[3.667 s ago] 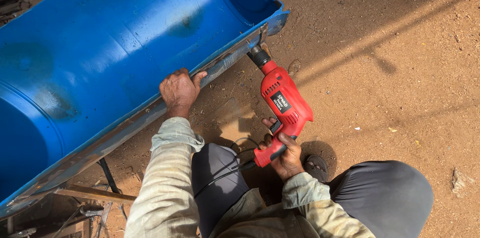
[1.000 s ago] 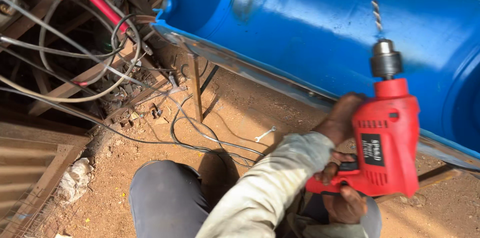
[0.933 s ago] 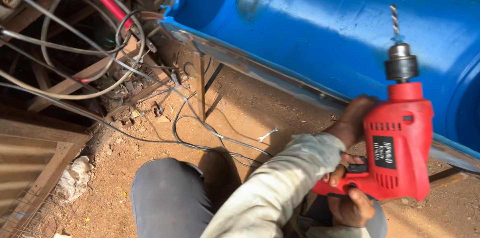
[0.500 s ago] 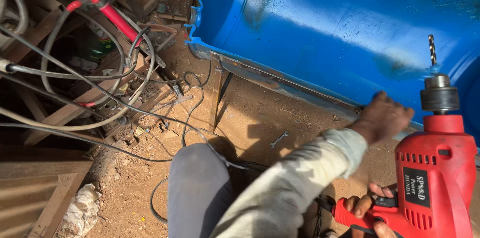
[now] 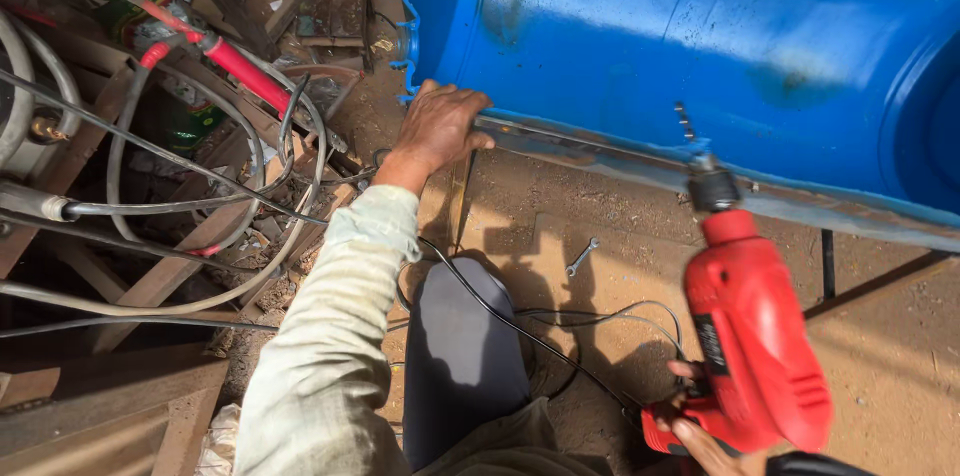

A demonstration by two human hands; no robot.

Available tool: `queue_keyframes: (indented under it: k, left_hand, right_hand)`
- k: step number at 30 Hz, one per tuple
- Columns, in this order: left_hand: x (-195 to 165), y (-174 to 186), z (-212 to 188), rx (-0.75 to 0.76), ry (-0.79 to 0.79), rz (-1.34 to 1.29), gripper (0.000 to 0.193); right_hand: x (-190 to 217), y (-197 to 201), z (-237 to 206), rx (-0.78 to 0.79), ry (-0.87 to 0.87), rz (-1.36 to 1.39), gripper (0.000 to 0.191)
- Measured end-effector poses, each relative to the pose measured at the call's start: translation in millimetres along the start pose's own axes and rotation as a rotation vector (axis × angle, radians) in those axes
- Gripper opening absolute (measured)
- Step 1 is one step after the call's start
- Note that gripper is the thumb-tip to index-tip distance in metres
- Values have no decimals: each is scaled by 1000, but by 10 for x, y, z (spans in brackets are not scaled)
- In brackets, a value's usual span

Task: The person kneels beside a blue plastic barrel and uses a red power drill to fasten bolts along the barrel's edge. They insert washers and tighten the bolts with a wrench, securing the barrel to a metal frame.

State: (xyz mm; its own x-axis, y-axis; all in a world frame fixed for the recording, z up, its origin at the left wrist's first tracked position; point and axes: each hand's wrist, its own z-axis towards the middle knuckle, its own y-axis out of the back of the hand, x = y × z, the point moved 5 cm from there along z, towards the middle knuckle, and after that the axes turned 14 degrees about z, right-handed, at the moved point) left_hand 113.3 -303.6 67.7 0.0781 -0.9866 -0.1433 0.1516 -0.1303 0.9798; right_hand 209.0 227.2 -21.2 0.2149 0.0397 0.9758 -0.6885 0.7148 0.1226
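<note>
A large blue plastic barrel half [image 5: 700, 26] lies on its side on a metal frame rail [image 5: 600, 151]. My left hand [image 5: 437, 126] grips the lower left corner of the barrel's edge, arm stretched forward in a pale sleeve. My right hand [image 5: 705, 431] holds a red electric drill [image 5: 752, 336] by its handle at the lower right. The drill bit [image 5: 686, 124] points up toward the rail below the barrel, close to it.
A small wrench [image 5: 580, 258] lies on the dirt ground beneath the barrel. Black cable [image 5: 520, 326] runs across my grey-trousered knee. Hoses, a red pipe [image 5: 240, 71], cables and wooden planks pile up on the left. A metal block [image 5: 335, 4] sits at the top.
My view swung to the barrel's left end. My left hand reached forward and took hold of the barrel's corner. The drill tilted and dropped toward the lower right of view.
</note>
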Motion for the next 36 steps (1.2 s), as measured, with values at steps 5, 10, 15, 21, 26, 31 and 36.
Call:
queue_keyframes:
  k: [5, 10, 15, 21, 26, 31, 36]
  left_hand:
    - [100, -187, 134, -100, -153, -24, 31]
    - [174, -277, 107, -63, -149, 7, 20]
    - [138, -198, 114, -75, -154, -43, 24]
    - [154, -238, 97, 5, -150, -21, 20]
    - [169, -289, 109, -48, -144, -44, 23]
    - [181, -289, 111, -104, -152, -29, 23]
    - [170, -264, 54, -117, -152, -30, 22]
  right_hand:
    - [315, -935, 74, -449, -170, -146, 55]
    - [653, -1511, 312, -312, -9, -674, 65]
    - [727, -1774, 475, -60, -9, -924, 82]
    - [795, -2034, 718, 21, 32, -1013, 90]
    - [928, -2121, 819, 23, 54, -1056, 92]
    - [978, -2186, 886, 18, 49, -1149, 90]
    - [982, -2274, 882, 2, 70, -1121, 90]
